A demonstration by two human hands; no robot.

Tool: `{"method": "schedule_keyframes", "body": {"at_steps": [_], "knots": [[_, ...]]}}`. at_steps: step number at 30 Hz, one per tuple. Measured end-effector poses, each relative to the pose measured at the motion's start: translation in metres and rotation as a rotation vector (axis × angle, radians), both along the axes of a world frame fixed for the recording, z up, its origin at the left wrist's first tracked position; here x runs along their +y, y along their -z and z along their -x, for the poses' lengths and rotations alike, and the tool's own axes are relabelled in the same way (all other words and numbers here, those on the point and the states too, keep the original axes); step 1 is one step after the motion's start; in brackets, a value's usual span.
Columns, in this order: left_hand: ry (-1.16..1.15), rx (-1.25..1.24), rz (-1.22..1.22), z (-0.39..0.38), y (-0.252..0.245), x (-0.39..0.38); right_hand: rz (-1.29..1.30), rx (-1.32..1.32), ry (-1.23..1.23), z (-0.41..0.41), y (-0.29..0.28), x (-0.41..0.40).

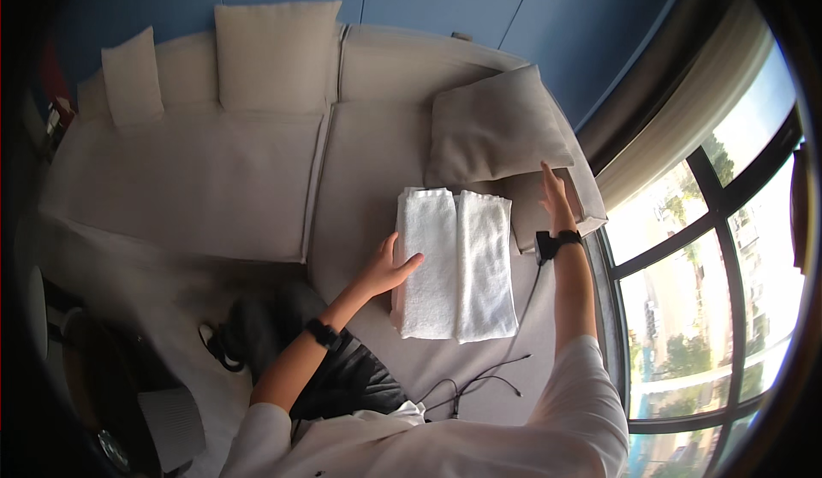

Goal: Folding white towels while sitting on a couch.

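Observation:
A folded white terry towel (429, 272) lies on the sofa seat in front of me, side by side with a second folded white strip (485, 266), with a narrow gap between them at the top; whether they are one towel or two I cannot tell. My left hand (388, 269) is at the left edge, fingers along the side and thumb over the top surface. Away from the towels, my right hand (555, 194) is raised near the sofa's right arm, beside the lower corner of a grey cushion (498, 128). Its fingers hold nothing that I can see.
Two more cushions, a large one (279, 57) and a smaller one (133, 77), lean on the sofa back. Black cables (457, 391) lie on the seat near my body. A tall window (681, 311) stands right. A dark round table (103, 375) is at lower left.

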State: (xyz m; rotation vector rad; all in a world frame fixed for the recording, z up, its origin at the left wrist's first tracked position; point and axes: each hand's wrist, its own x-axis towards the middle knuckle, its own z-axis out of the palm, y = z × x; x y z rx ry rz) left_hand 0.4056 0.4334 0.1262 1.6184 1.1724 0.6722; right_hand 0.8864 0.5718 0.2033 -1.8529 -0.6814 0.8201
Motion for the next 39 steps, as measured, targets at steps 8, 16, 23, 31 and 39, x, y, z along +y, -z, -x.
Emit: {"method": "schedule_keyframes", "body": {"at_steps": [8,16,23,31,39], "knots": [[0.084,-0.283,0.163,-0.052,0.028,0.007,-0.488,-0.15,0.17,-0.051,0.036,0.086],[-0.037,-0.228,0.162,-0.041,0.056,0.002,-0.814,-0.922,0.164,0.047,-0.053,0.055],[-0.006,-0.271,0.157,-0.043,0.051,0.002,-0.861,-0.472,0.405,-0.038,0.004,-0.015],[-0.017,-0.21,0.125,-0.039,0.036,0.002,-0.79,-0.953,0.231,0.026,-0.026,0.047],[0.01,-0.218,0.109,-0.045,0.045,-0.002,-0.603,-1.042,0.207,-0.048,-0.021,0.046]]}}
